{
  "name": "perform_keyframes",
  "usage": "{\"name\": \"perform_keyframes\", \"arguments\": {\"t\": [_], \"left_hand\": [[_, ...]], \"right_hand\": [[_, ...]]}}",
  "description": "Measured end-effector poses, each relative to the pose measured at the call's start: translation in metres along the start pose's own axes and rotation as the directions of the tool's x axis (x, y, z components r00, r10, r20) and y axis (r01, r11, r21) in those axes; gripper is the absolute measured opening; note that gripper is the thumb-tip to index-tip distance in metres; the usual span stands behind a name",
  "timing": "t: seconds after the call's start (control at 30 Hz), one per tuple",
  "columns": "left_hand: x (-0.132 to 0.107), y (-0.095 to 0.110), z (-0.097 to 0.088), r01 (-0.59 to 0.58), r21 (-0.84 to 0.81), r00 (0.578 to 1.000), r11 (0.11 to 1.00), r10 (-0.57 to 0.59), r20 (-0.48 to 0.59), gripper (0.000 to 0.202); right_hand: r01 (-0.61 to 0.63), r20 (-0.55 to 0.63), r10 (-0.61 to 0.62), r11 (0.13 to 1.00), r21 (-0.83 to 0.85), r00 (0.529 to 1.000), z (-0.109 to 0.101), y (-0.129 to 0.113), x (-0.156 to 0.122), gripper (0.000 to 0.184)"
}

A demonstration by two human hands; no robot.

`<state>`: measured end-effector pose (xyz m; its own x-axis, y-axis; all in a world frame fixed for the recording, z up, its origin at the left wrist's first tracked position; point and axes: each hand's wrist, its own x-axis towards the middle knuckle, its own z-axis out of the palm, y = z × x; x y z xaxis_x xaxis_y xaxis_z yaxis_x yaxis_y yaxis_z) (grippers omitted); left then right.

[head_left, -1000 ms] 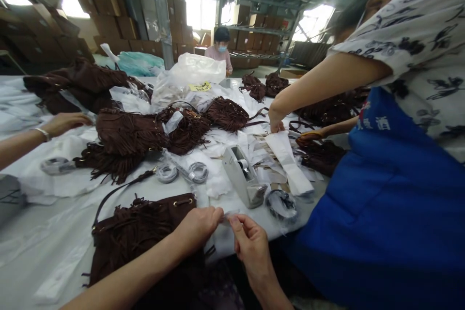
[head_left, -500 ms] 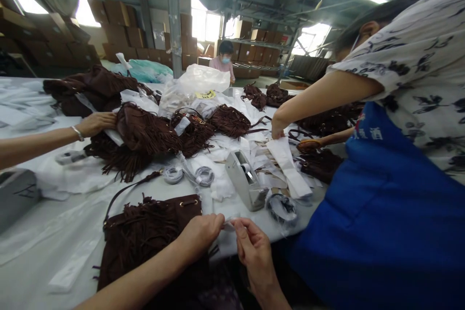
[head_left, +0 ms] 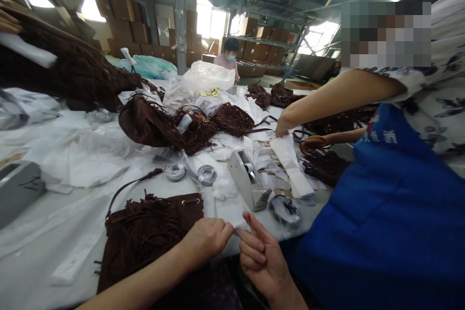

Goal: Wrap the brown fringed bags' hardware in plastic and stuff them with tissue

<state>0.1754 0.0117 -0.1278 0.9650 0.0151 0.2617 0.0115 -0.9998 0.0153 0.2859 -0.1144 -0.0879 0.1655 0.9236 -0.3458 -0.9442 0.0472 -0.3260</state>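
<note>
So we've got a strip (head_left: 240, 227) of thin, whitish, see-through stuff between our hands, just right of the near bag (head_left: 148, 227) and on the near side of the tape dispenser (head_left: 250, 184). Our left hand (head_left: 209, 238) is pinching one end, thumb against the curled fingers. Our right hand (head_left: 264, 256) has its fingers folded in and the thumb sticking up off them; the strip runs to its index finger, but we can't tell how firmly it's gripped.

Containers: that near bag is brown and fringed, lying on the table (head_left: 22, 247) with its strap out to the far side, and we can't see inside. The dispenser has a roll (head_left: 248, 168) sitting in its slot. Two grey coils (head_left: 207, 175) are in clear wrap at the middle, and a darker coil (head_left: 285, 211) in clear plastic is right of the dispenser. Farther off there's a big clear sack (head_left: 207, 76) with a yellow label (head_left: 209, 92); whatever's in it is too blurry to name. Boxes (head_left: 123, 9) are stacked far left, contents hidden. On the right, a co-worker's hand (head_left: 286, 123) is down at the paper pile (head_left: 271, 164).
</note>
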Motion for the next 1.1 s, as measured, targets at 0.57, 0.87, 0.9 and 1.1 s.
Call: {"name": "perform_keyframes", "arguments": {"t": [0.57, 0.87, 0.9, 1.1], "left_hand": [[-0.006, -0.016, -0.012, 0.107, -0.365, 0.992, 0.925, -0.126, -0.027, 0.006], [-0.010, -0.024, -0.020, -0.108, -0.232, 0.993, 0.967, 0.095, -0.069, 0.014], [-0.010, -0.025, -0.019, -0.126, -0.227, 0.991, 0.966, 0.110, -0.079, 0.015], [-0.020, -0.025, -0.024, -0.230, -0.346, 0.972, 0.910, 0.234, -0.030, 0.015]], "right_hand": [[0.077, -0.085, -0.188, 0.714, -0.696, 0.978, 0.001, 0.011, 0.007, 0.053], [0.040, -0.077, -0.230, 0.463, -0.885, 0.970, -0.002, 0.016, 0.012, 0.061], [0.017, -0.088, -0.217, 0.441, -0.897, 0.972, -0.002, 0.015, 0.012, 0.060], [-0.124, -0.136, -0.059, 0.177, -0.976, 0.989, 0.012, -0.012, 0.000, 0.065]]}}
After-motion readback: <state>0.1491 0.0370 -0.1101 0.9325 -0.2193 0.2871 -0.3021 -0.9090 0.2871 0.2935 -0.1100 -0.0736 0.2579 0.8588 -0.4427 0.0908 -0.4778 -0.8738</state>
